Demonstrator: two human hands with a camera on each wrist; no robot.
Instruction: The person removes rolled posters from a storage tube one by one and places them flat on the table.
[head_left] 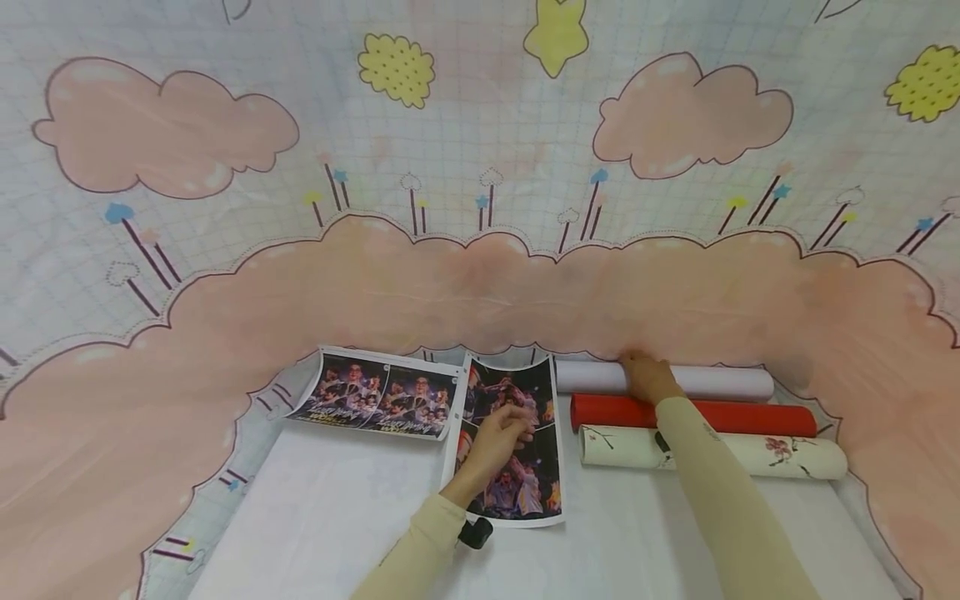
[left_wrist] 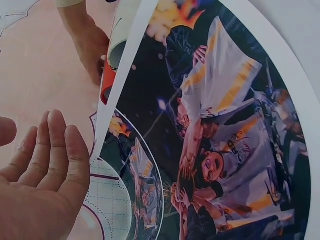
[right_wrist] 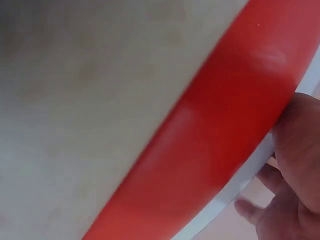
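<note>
White tabletop [head_left: 315, 525] stretching across lower left, glossy red roll [head_left: 757, 417] close along the near edge of smooth white cylindrical roll [head_left: 723, 382], right of centre, long axis left-to-right, right hand [head_left: 648, 377] gripping round it, left hand [head_left: 491, 443] loosely curved above dark glossy photo sheet [head_left: 525, 493]

one white roll [head_left: 720, 382], one red roll [head_left: 750, 417] and one cream roll [head_left: 806, 457] make three on one desk [head_left: 637, 537], alongside two printed sheets [head_left: 378, 396] [head_left: 521, 492] and two hands [head_left: 495, 442] [head_left: 648, 377]; drawn behind are two pink clouds [head_left: 150, 133] [head_left: 697, 121], two dotted yellow clouds [head_left: 397, 71] [head_left: 927, 83] and one yellow star [head_left: 557, 35].
</note>
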